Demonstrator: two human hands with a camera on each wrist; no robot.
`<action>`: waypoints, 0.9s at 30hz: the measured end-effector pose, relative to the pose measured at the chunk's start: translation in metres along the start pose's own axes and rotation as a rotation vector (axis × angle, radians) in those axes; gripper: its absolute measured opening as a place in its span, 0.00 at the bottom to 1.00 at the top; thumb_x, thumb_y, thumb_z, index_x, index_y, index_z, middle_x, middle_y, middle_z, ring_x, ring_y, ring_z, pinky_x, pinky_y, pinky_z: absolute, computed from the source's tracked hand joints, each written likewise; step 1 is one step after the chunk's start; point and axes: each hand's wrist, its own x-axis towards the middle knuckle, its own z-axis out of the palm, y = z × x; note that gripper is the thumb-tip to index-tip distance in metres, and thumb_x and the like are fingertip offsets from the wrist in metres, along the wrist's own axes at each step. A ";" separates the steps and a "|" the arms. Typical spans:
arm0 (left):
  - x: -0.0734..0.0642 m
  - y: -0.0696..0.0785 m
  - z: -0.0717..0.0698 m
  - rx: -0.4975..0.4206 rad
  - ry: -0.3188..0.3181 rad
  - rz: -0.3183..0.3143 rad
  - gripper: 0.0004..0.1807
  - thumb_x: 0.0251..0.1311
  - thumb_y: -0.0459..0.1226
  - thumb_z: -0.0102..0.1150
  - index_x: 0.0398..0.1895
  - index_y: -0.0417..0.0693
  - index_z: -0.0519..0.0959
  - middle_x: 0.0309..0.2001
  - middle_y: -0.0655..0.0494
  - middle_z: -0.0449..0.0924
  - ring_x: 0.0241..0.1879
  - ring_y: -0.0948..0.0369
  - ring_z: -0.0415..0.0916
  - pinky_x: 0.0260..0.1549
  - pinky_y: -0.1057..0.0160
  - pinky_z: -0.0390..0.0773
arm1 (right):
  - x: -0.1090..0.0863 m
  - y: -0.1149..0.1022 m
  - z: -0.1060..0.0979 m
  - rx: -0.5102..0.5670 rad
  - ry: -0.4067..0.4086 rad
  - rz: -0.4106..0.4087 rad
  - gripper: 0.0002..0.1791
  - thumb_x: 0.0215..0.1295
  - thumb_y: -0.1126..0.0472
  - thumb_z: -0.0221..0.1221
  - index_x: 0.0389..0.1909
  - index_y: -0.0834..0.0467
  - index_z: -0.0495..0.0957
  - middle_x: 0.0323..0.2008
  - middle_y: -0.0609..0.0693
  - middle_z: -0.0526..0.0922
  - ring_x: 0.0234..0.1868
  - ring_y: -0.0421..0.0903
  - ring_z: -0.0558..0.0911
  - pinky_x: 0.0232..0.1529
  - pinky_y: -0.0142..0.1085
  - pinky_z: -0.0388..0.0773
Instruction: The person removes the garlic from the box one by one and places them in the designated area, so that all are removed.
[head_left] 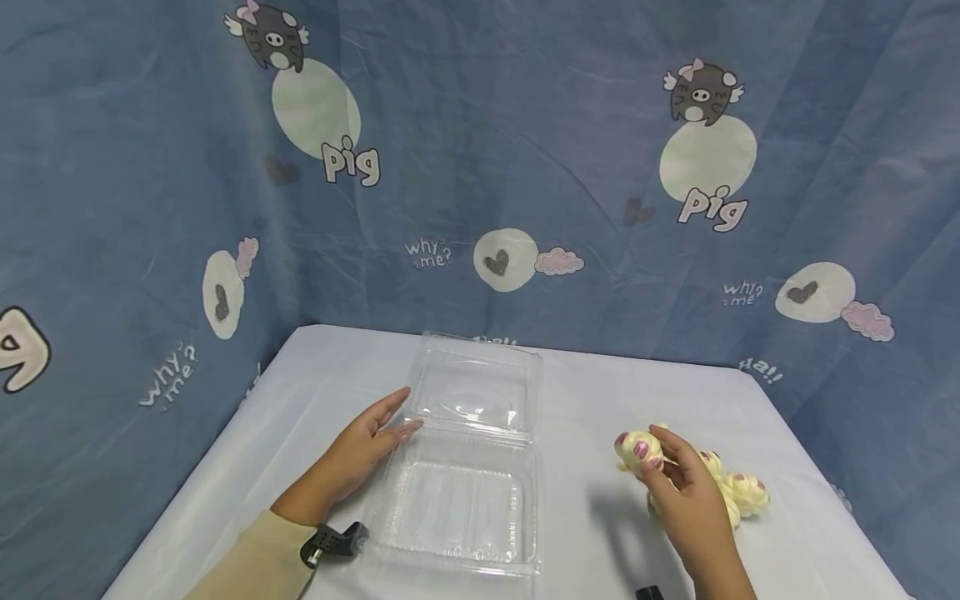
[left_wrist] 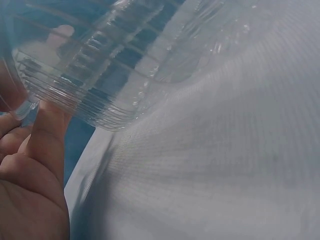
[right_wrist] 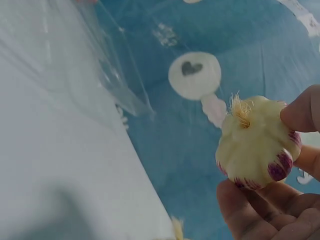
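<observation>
A pale garlic bulb with purple patches is pinched between the thumb and fingers of my right hand. Its root tuft shows in the right wrist view. Other garlic bulbs lie on the table behind that hand, partly covered by it. To the left, a clear plastic clamshell box lies with its lid folded back. My left hand is at the box's left side near the hinge, its fingers extended and fingertips at the plastic edge; one fingertip shows through the plastic.
A white cloth covers the table. Blue printed curtain hangs behind it and along the left side. A black strap with a small device sits on the left wrist, close to the box's front left corner.
</observation>
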 end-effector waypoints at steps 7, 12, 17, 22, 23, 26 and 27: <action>-0.001 0.002 0.001 0.011 0.011 -0.004 0.41 0.75 0.37 0.59 0.85 0.48 0.51 0.86 0.47 0.42 0.71 0.50 0.73 0.60 0.81 0.68 | 0.000 0.010 -0.019 -0.039 0.052 0.030 0.28 0.79 0.57 0.58 0.76 0.53 0.68 0.70 0.60 0.73 0.52 0.19 0.75 0.49 0.17 0.78; 0.001 0.001 0.000 0.004 0.002 0.007 0.41 0.75 0.36 0.58 0.85 0.47 0.51 0.86 0.47 0.42 0.72 0.49 0.73 0.60 0.80 0.69 | -0.003 0.018 -0.028 -0.120 0.079 0.073 0.29 0.79 0.55 0.58 0.77 0.50 0.67 0.73 0.60 0.71 0.51 0.17 0.72 0.46 0.16 0.77; 0.001 0.002 0.001 0.001 0.000 0.009 0.40 0.76 0.35 0.58 0.85 0.46 0.51 0.86 0.46 0.41 0.72 0.49 0.73 0.60 0.81 0.69 | -0.005 0.024 -0.037 -0.138 0.117 0.095 0.30 0.79 0.57 0.56 0.78 0.52 0.66 0.74 0.60 0.70 0.53 0.19 0.71 0.45 0.17 0.78; 0.000 0.004 0.003 -0.010 -0.004 0.006 0.40 0.76 0.33 0.56 0.85 0.46 0.51 0.86 0.46 0.41 0.72 0.47 0.72 0.60 0.81 0.70 | -0.006 0.028 -0.055 -0.153 0.180 0.167 0.31 0.80 0.55 0.53 0.81 0.52 0.63 0.76 0.61 0.67 0.64 0.38 0.76 0.43 0.14 0.76; 0.000 0.004 0.004 -0.014 -0.005 0.006 0.40 0.76 0.33 0.56 0.85 0.45 0.50 0.86 0.46 0.41 0.72 0.47 0.72 0.60 0.80 0.70 | -0.006 0.029 -0.059 -0.154 0.201 0.182 0.31 0.80 0.55 0.53 0.81 0.52 0.63 0.76 0.61 0.68 0.64 0.40 0.76 0.43 0.12 0.74; 0.000 0.004 0.003 -0.014 -0.006 0.006 0.40 0.76 0.33 0.56 0.85 0.45 0.50 0.86 0.46 0.41 0.72 0.47 0.72 0.60 0.80 0.70 | -0.005 0.035 -0.073 -0.168 0.281 0.216 0.31 0.81 0.53 0.53 0.81 0.51 0.64 0.76 0.61 0.68 0.58 0.30 0.78 0.41 0.09 0.70; 0.000 0.004 0.003 -0.011 -0.006 0.006 0.40 0.76 0.33 0.56 0.85 0.45 0.50 0.86 0.46 0.41 0.72 0.48 0.72 0.60 0.81 0.69 | -0.005 0.036 -0.077 -0.163 0.309 0.226 0.31 0.80 0.54 0.54 0.80 0.50 0.64 0.76 0.60 0.69 0.54 0.25 0.77 0.41 0.09 0.70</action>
